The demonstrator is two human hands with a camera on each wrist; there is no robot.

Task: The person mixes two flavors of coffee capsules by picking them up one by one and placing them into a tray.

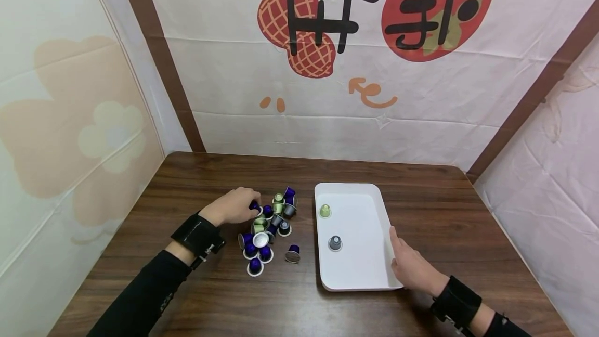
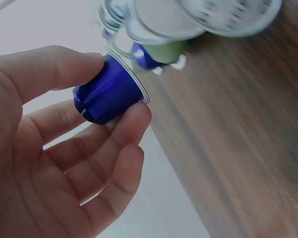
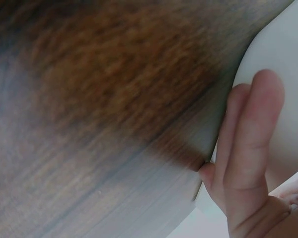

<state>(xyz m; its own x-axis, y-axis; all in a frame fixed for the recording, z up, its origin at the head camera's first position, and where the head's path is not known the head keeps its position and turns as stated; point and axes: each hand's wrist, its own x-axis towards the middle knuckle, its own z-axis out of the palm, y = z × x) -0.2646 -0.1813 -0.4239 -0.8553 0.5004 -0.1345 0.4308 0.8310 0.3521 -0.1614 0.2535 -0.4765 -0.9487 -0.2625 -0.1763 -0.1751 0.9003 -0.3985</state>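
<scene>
My left hand (image 1: 234,207) pinches a blue coffee capsule (image 2: 109,94) between thumb and fingers, its white-rimmed lid facing away from the palm. In the head view this hand is at the upper left of a cluster of coffee capsules (image 1: 260,239), blue, green and grey, some upright and some on their sides. My right hand (image 1: 414,269) rests against the right edge of a white tray (image 1: 365,233), fingers extended along its rim. On the tray's left half stand a green capsule (image 1: 325,210) and, nearer me, a grey capsule (image 1: 335,243).
A single capsule (image 1: 293,254) lies a little apart, between the cluster and the tray. Everything stands on a brown wooden table (image 1: 290,311). Printed cloth (image 1: 224,82) hangs behind the table, with more cloth at both sides.
</scene>
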